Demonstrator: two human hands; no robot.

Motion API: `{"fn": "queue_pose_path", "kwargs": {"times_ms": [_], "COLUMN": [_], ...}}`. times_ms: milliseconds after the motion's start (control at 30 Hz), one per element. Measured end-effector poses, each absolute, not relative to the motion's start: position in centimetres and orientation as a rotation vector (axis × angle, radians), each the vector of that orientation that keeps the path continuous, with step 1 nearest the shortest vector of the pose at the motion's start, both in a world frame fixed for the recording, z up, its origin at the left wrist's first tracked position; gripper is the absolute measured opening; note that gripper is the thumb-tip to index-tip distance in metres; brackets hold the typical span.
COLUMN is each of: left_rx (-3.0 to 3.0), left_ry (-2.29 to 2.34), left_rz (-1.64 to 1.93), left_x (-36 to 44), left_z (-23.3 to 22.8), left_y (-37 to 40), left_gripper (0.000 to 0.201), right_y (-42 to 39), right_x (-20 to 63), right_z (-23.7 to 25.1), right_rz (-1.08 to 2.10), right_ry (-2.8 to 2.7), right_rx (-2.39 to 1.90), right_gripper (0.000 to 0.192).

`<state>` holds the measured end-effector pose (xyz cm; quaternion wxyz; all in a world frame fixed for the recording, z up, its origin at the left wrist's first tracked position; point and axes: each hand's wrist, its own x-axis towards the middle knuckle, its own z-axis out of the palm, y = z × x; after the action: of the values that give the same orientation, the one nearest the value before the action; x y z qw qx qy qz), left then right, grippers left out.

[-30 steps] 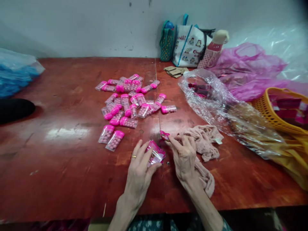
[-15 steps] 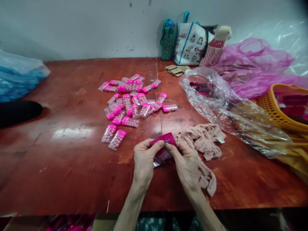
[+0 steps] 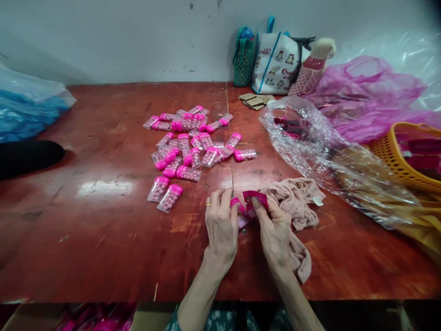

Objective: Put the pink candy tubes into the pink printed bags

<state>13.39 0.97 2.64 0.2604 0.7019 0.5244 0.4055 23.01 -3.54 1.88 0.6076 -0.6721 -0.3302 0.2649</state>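
Both hands have dropped closer to the table since half a second ago, when they held a magenta card up between them with its printed face showing; that card now looks folded or tilted, only a narrow strip of it visible. Left hand [image 3: 222, 225], a ring on one finger, has its fingers curled together over a small clear packet [image 3: 241, 216] with a pink cap, pinching it at the fingertips. Right hand [image 3: 275, 230] pinches the magenta card [image 3: 255, 197] between thumb and forefinger, just beside the left hand's fingertips; whether card and packet touch cannot be told. The right wrist lies on a beige cloth [image 3: 296, 202] crumpled on the red-brown table [image 3: 103, 230].

Farther back, a loose pile of pink-capped packets [image 3: 193, 142] filled with pink beads lies in the same spots as before. To the right sit a crinkled clear plastic bag [image 3: 310, 142] and an orange basket [image 3: 396, 161]; tote bags [image 3: 272, 59] stand against the wall.
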Motion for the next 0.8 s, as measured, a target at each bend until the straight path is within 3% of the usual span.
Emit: {"fn": "queue_pose_path", "kwargs": {"times_ms": [133, 300, 500, 700, 800], "left_rx": [1.912, 1.118, 0.711, 0.472, 0.401], "left_ry": [1.346, 0.939, 0.916, 0.94, 0.968], "left_rz": [1.301, 1.004, 1.067, 1.197, 1.2], "left_x": [12.5, 12.3, 12.0, 10.7, 9.6], "left_z": [3.9, 5.5, 5.5, 5.8, 5.8], "left_y": [1.0, 0.2, -0.7, -1.0, -0.7], "left_gripper": [0.018, 0.009, 0.005, 0.006, 0.013], "right_y": [-3.9, -4.9, -5.3, -4.7, -4.3], "right_x": [22.9, 21.7, 20.8, 17.8, 16.8], "right_z": [2.7, 4.6, 5.9, 5.6, 5.4], "right_rz": [0.739, 0.886, 1.066, 0.73, 0.757], "right_ry": [-0.754, -0.842, -0.91, -1.135, -1.182], "right_rx": [-1.514, -1.491, -1.469, -1.601, -1.572], "right_gripper": [0.02, 0.016, 0.009, 0.03, 0.031]}}
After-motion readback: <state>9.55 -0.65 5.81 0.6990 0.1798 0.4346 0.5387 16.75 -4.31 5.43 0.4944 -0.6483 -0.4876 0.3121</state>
